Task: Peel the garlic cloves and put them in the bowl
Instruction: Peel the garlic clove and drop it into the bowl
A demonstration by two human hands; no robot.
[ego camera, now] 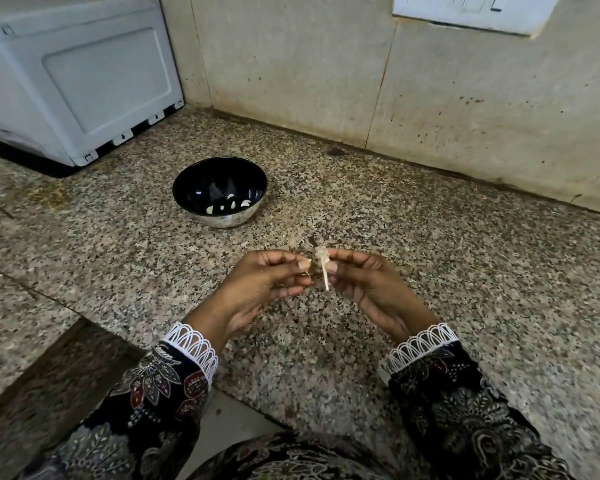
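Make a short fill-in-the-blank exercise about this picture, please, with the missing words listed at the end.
1. The peeled cloves lie inside the ____.
2. The right hand pinches a garlic stalk together with the ____ hand.
3. The bowl stands on the speckled ____.
4. The white appliance stands to the ____ of the bowl.

Missing words: bowl; left; counter; left
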